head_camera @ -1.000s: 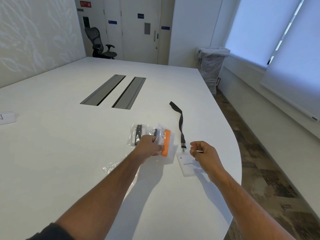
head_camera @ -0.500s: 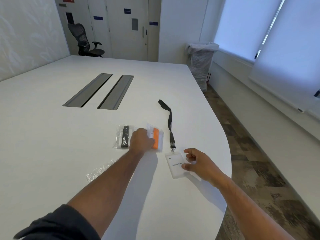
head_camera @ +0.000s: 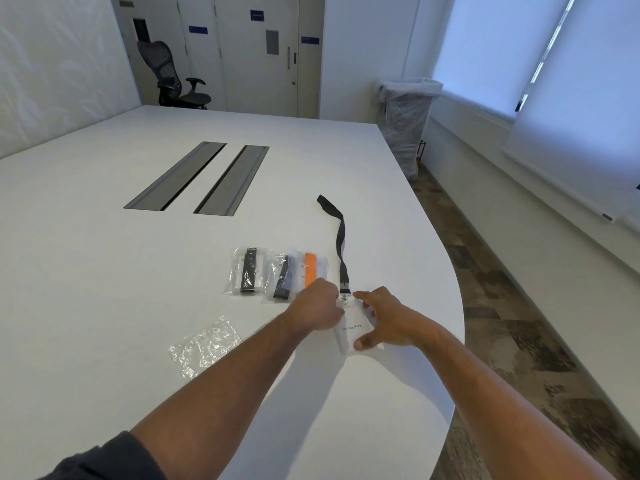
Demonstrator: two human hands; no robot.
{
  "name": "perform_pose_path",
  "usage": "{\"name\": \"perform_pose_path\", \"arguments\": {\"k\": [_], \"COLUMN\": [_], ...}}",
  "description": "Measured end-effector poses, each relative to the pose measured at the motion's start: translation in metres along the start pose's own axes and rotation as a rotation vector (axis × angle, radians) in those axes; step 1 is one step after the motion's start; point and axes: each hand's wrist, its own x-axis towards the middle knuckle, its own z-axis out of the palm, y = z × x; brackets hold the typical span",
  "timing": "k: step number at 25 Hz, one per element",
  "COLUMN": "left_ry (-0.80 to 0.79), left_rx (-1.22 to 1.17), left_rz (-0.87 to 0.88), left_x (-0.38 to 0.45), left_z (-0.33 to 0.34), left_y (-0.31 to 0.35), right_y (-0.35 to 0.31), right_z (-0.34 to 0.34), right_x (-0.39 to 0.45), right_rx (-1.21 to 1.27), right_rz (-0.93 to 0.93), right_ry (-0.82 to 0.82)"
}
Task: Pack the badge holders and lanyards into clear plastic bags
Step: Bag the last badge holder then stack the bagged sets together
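A clear badge holder [head_camera: 350, 334] with a name card lies near the table's right edge, clipped to a black lanyard [head_camera: 341, 244] that trails away across the table. My right hand [head_camera: 388, 320] grips the holder, thumb at its near corner and fingers at its top. My left hand [head_camera: 317, 306] is closed at the holder's top left, beside the metal clip [head_camera: 344, 298]. Three packed bags lie just left: one with a black lanyard [head_camera: 247, 270], a second with a black one [head_camera: 282, 277], a third with an orange one [head_camera: 311, 268]. An empty clear bag [head_camera: 204, 346] lies nearer me.
The white table [head_camera: 104, 271] has two grey cable slots [head_camera: 197, 178] in its middle. Its curved right edge runs close to my right hand. A lined bin [head_camera: 407, 112] and an office chair [head_camera: 173, 77] stand beyond the table.
My left hand has left the packed bags and moved right to the badge holder's top. My right hand has settled onto the holder.
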Motion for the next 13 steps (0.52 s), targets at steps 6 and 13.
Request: {"name": "perform_pose_path", "arguments": {"k": [6, 13], "left_ry": [-0.041, -0.054], "left_rx": [-0.081, -0.443], "left_rz": [-0.046, -0.039], "left_x": [-0.006, -0.019], "left_z": [-0.004, -0.016], "left_y": [0.001, 0.005], "right_y": [-0.002, -0.003], "right_z": [0.002, 0.01], "right_x": [0.001, -0.015], "right_rx": [-0.023, 0.224], "right_rz": [-0.002, -0.029], "right_ry": [-0.014, 0.069]}}
